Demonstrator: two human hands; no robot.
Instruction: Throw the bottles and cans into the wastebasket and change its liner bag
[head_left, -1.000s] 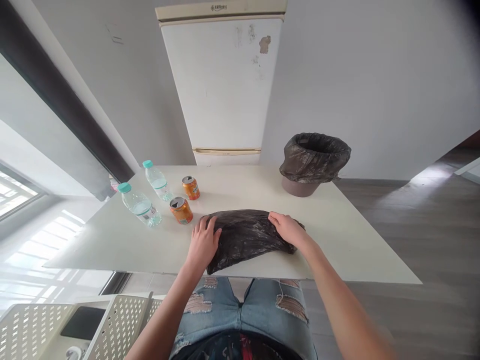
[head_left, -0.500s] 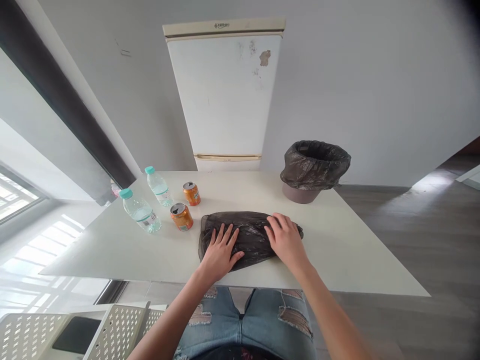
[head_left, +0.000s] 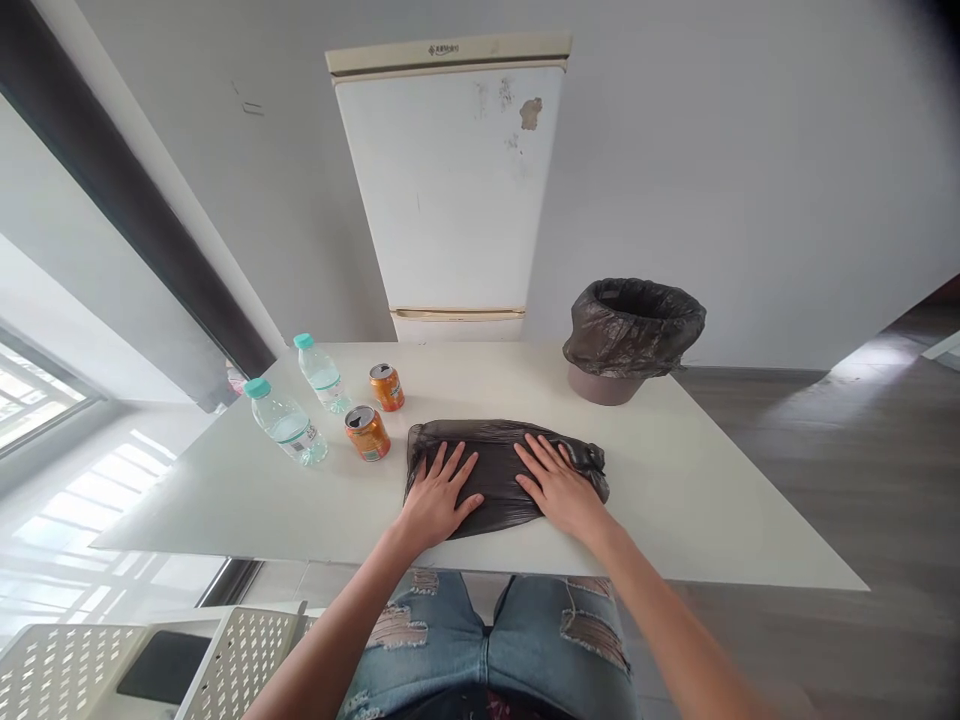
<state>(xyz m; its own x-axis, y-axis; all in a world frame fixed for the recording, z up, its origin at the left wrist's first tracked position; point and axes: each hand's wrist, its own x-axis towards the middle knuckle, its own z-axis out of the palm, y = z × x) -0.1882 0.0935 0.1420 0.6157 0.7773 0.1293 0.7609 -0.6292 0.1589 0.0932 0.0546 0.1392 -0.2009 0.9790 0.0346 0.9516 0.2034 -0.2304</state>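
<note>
A black plastic garbage bag [head_left: 496, 475] lies flattened near the front edge of the white table [head_left: 720, 500], its right end bunched up. My left hand [head_left: 439, 500] rests flat on the bag's left part, fingers spread. On its right part lies my right hand [head_left: 559, 485], also flat with the fingers stretched out. Left of the bag stand two orange drink cans, a nearer can [head_left: 367, 433] and a farther can [head_left: 387, 387]. Beside them are two clear bottles with teal caps, a nearer bottle [head_left: 289, 425] and a farther bottle [head_left: 322, 375].
At the table's back right stands a brown trash bin [head_left: 604, 387] lined with a black bag [head_left: 637, 335]. A white refrigerator [head_left: 454, 190] is behind the table. White perforated baskets [head_left: 67, 665] sit low at the left, near a dark flat object [head_left: 165, 667].
My right hand has gone from curled fingers on the bag to lying flat, a little to the left. The bag looks smoother between my hands. My left hand stays in place.
</note>
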